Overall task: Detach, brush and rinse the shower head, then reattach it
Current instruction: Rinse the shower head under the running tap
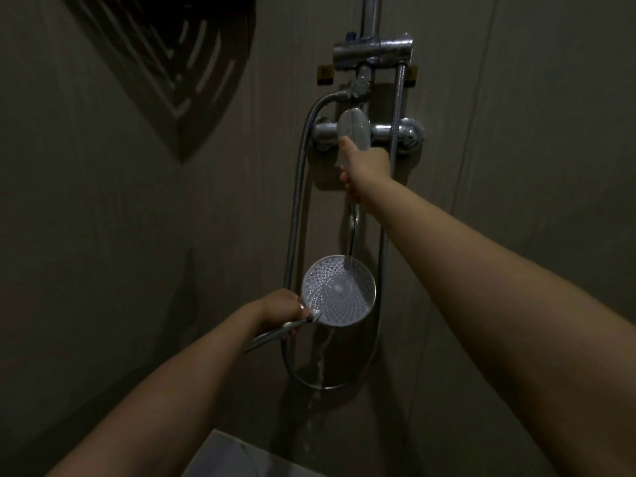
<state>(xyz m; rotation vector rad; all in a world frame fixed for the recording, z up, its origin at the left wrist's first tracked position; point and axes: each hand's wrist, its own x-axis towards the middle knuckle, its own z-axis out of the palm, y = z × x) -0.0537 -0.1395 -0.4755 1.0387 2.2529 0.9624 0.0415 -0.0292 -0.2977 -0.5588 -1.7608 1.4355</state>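
My left hand grips the chrome handle of the round shower head, holding its nozzle face up and toward me. A thin stream of water falls from the tap spout onto the upper edge of the face and runs off below it. My right hand reaches up to the mixer tap and holds its lever handle, fingers wrapped around the lever's lower part.
A metal hose loops down from the fitting under the riser bracket and back up at the right. The grey wall carries a basket-shaped shadow at upper left. A pale edge shows at the bottom.
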